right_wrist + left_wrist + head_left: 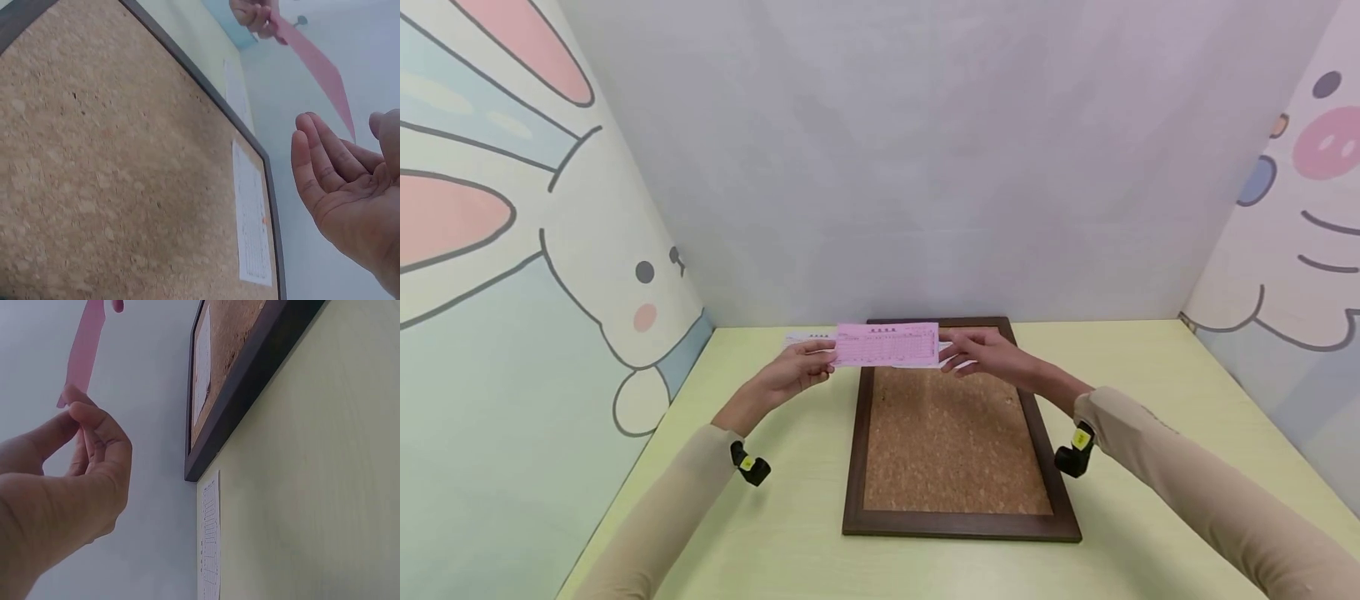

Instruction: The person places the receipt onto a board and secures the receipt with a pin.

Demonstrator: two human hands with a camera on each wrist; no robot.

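Thumb and fingers of my left hand [797, 367] pinch the left edge of a pink printed form slip [886, 346], held up above the far end of a corkboard [958, 442]. At the slip's right edge is my right hand [988, 357], its fingers loosely extended. In the right wrist view, the pink slip's [319, 69] corner hangs between that hand's thumb and fingers, which are not closed on it. A white printed sheet [251, 215] lies on the corkboard near its far edge, with a small orange spot on it; the pink slip hides most of it in the head view.
The corkboard's dark brown frame [962, 525] lies on a pale yellow-green table [775, 500]. Another white printed sheet [210, 537] is on the table left of the board. A grey-white back wall [925, 167] and cartoon-printed side walls [602, 292] enclose the table.
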